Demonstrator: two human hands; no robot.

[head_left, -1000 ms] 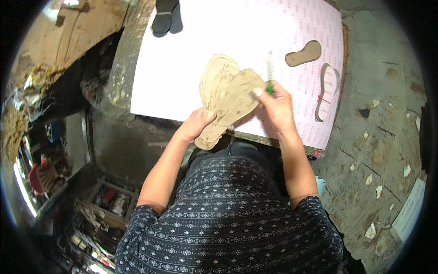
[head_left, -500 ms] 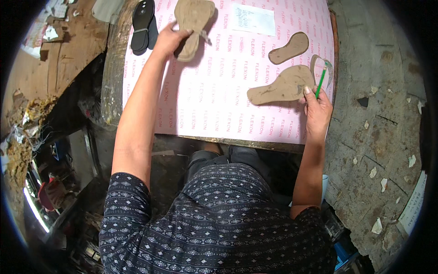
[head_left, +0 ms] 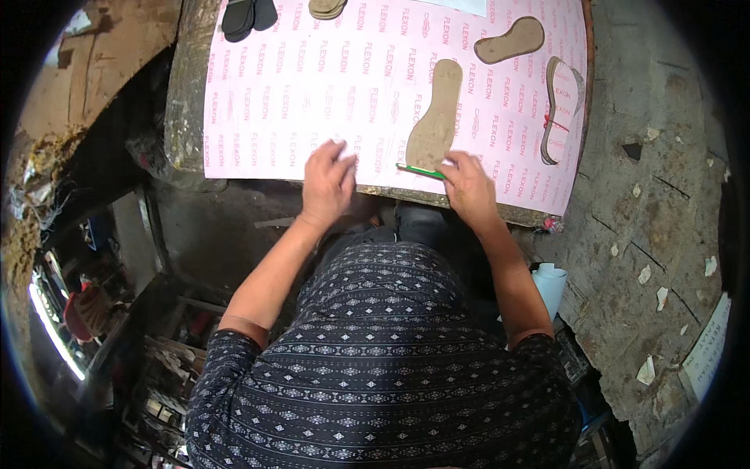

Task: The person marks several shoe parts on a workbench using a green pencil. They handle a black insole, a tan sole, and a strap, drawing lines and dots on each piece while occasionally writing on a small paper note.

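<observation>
My right hand (head_left: 470,190) grips a slim green pen (head_left: 422,170) near the table's front edge. Under the pen lies a large brown sole template (head_left: 439,105), set lengthwise on a pink printed sheet (head_left: 266,102). The pen crosses its near end; whether my fingers also touch the template I cannot tell. To the left, my left hand (head_left: 328,181) hovers over the sheet's near edge, slightly blurred, fingers loosely bent and apart, holding nothing. A smaller brown template (head_left: 510,41) rests farther back on the right.
Dark soles (head_left: 251,17) and a stack of brown templates (head_left: 326,8) sit at the far left. A dark-edged curved frame (head_left: 551,109) lies along the sheet's right side. A light blue roll (head_left: 549,288) stands below the table, beside a grey floor (head_left: 648,203) strewn with scraps.
My left hand has let go of the stacked brown templates and come back to the near edge. The large template has moved left and turned lengthwise; my right hand keeps the pen.
</observation>
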